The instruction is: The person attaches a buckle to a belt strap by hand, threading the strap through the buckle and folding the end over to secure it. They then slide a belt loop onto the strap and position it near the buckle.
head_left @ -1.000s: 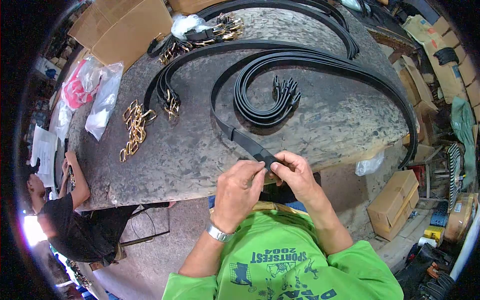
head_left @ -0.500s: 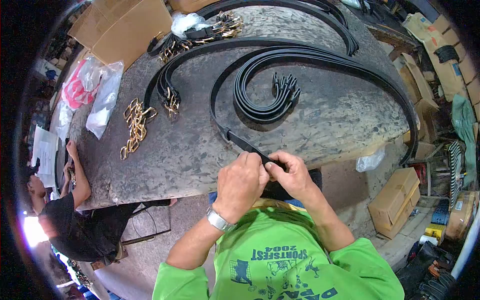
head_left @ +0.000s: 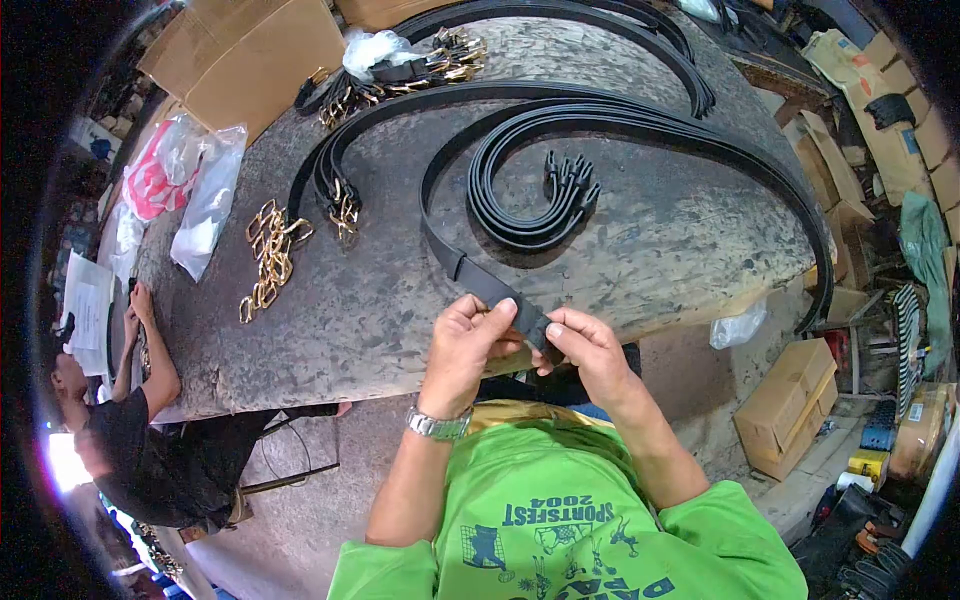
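Note:
A black leather belt runs from the coil on the table down to my hands at the front edge. My left hand, with a metal watch on the wrist, pinches it, thumb on top and fingers beneath. Near the belt's end, my right hand grips it between thumb and fingers. A small keeper loop sits on the strap just beyond my left hand. Behind it lies a coiled bundle of black belts, their tips bunched in the middle.
Gold buckles hang off belts on the left of the worktable. More buckled belts, a cardboard box and plastic bags lie at the back left. A co-worker handles something at the left edge. Another carton stands at right.
My left hand has turned from knuckles-up to thumb on top and shifted slightly left. The belt's flat face now shows more between my hands.

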The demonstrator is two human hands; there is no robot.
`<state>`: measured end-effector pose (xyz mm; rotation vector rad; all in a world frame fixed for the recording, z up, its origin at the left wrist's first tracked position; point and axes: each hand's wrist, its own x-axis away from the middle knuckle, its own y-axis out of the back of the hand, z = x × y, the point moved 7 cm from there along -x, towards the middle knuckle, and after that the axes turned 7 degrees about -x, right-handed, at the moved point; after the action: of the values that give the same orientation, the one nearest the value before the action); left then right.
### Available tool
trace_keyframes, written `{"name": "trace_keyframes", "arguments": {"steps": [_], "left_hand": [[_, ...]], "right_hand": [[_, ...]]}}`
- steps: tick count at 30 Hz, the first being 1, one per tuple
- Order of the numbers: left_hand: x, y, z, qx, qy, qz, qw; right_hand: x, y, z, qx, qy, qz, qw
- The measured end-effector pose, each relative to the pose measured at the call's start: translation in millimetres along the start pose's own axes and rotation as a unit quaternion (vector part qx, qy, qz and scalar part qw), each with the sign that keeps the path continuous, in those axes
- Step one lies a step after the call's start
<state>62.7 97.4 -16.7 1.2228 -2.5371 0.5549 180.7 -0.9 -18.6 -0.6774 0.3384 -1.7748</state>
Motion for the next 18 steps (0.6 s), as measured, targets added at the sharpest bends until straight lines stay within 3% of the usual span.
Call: {"name": "trace_keyframes", "arguments": {"steps": [3, 5, 6, 8, 13, 18], "left_hand": [[-3.5, 0.4, -5.7, -0.009, -0.011, -0.012, 1.000], [-4.5, 1.5, -4.8, -0.014, -0.007, -0.018, 1.000], [-5.3, 1.4, -4.6, -0.024, -0.015, -0.020, 0.999], [-6.4, -0.3, -3.0, -0.033, -0.021, -0.019, 0.999], [-4.8, 0.8, -4.4, -0.091, -0.051, -0.054, 0.993], [-0.8, 3.0, -6.4, -0.036, -0.048, -0.066, 0.996]], "right_hand": [[6.8, 11.0, 8.4, 0.099, 0.029, -0.041, 0.994], [19.7, 13.5, 39.4, 0.354, 0.225, -0.124, 0.899], [21.1, 12.4, 42.4, 0.355, 0.223, -0.126, 0.899], [29.2, -1.1, 61.9, 0.472, 0.292, -0.137, 0.820], [22.0, -27.3, 57.3, 0.566, 0.338, -0.070, 0.749], [31.5, -38.4, 67.7, 0.565, 0.355, -0.021, 0.744]]}}
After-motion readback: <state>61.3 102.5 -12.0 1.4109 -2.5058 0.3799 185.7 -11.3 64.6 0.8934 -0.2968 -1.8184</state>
